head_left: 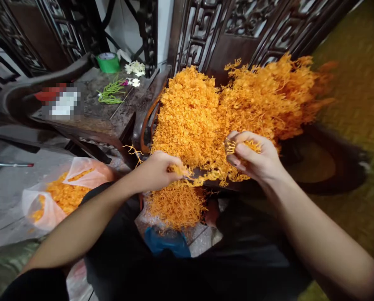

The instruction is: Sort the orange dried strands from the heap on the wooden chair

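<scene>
My left hand (161,169) is closed, with orange sprig pieces showing between thumb and fingers. From its fingertips an orange strand of small blossom-like pieces (207,177) runs right, along the front of the pile. My right hand (252,154) is closed around a bunch of thin orange sprigs (252,145); their tips poke out between the fingers. Just behind both hands rises a large heap of orange artificial-looking flower sprigs (189,113) on a dark wooden seat. A second, looser bunch (268,96) leans against the carved back at right. A branched orange stem (134,154) sticks out beyond my left wrist.
Below my hands, orange stems (177,205) fill a blue container (168,242) between my legs. A plastic bag (50,209) of orange pieces lies on the floor at left. The dark side table (95,115) bears green tape (108,62), green stems (110,92) and white flowers (135,69).
</scene>
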A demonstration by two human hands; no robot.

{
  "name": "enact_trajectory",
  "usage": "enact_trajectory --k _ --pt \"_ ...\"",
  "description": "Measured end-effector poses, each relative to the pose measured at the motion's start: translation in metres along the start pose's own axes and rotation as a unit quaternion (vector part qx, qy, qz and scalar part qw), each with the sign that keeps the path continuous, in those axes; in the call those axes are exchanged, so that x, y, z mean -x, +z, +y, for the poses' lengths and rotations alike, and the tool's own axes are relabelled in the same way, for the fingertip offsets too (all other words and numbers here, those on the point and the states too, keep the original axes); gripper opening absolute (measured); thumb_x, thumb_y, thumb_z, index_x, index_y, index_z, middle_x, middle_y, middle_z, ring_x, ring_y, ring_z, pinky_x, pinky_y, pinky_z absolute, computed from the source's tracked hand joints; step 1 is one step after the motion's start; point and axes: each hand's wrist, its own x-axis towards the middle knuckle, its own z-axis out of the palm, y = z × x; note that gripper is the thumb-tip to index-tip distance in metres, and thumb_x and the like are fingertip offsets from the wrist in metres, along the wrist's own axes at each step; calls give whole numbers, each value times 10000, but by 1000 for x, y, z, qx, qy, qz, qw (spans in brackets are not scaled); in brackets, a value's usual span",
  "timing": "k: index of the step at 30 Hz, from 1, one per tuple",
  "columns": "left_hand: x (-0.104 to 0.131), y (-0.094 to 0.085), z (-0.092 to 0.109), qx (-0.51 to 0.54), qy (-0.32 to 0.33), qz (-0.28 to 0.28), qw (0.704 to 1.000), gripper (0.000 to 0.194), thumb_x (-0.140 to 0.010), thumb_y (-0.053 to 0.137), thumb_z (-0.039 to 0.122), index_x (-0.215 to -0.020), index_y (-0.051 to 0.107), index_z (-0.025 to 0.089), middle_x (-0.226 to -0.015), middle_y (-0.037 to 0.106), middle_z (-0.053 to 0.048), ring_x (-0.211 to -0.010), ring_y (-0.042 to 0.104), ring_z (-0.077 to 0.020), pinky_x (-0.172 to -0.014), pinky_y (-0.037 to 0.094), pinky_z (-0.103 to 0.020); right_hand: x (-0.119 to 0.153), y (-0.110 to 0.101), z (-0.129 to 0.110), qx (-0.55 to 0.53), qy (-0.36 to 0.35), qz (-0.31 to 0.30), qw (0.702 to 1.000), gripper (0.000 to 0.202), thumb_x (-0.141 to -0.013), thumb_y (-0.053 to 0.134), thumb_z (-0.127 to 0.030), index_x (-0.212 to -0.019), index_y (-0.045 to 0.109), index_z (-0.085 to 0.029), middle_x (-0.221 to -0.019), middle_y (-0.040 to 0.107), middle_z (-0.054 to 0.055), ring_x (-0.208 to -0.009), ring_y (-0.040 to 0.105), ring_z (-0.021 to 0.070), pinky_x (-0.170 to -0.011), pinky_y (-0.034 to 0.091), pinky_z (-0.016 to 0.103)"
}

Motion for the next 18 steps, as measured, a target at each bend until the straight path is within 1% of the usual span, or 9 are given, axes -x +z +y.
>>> enact_trajectory --k 3,6,8,10,12,14,16,18 --pt "9 13 -8 -83 22 -13 996 264 -897 564 313 -796 723 128 -661 623 -39 -589 462 -46 -617 298 -219 -20 -4 -1 8 -26 -25 999 199 -831 805 -297 -838 630 -204 -1006 543 28 -489 477 49 -366 228 237" --pt "19 35 -16 -178 65 4 982 236 -890 547 288 -760 665 130 -660 591 -55 -568 401 -65 -620 267 -243 -48 -6 1 29 -37 -34 998 174 -795 830 -227 -840 664 -204 -1029 571 34 -482 476 48 -376 237 251" --pt "23 49 -19 -233 79 1 969 150 -844 587 263 -771 639 143 -681 593 -67 -577 421 -94 -621 273 -263 -70 -6 4 44 -47 -26 998 185 -783 841 -219 -837 666 -202 -1012 598 37 -477 474 52 -385 244 259" --pt "24 59 -20 -259 82 -36 962 68 -798 607 212 -791 626 147 -645 576 -69 -559 450 -124 -605 286 -279 -94 -5 7 56 -56 -15 997 198 -781 847 -229 -836 658 -203 -941 612 30 -476 470 62 -392 248 261" --pt "24 63 -21 -274 88 -81 954 50 -790 600 175 -819 623 142 -648 586 -74 -557 496 -143 -587 298 -285 -119 -4 11 68 -55 -9 996 224 -766 861 -235 -854 657 -209 -821 603 14 -480 464 75 -405 257 259" --pt "24 66 -22 -288 101 -93 948 45 -816 566 143 -824 610 135 -679 601 -77 -590 551 -157 -573 300 -288 -147 -6 15 86 -50 0 995 275 -736 885 -240 -889 659 -211 -683 566 -4 -481 458 94 -418 270 259" --pt "23 69 -23 -300 116 -89 943 63 -838 535 118 -804 588 125 -699 604 -72 -620 584 -157 -567 301 -288 -181 -11 16 115 -56 41 991 363 -700 909 -243 -976 677 -202 -582 523 -21 -465 441 105 -423 268 264" --pt "23 73 -24 -305 126 -97 939 88 -848 533 110 -778 587 113 -697 601 -69 -634 603 -154 -571 318 -288 -221 -19 15 168 -58 119 977 514 -669 924 -238 -1126 698 -170 -545 511 -31 -444 425 101 -431 265 270"
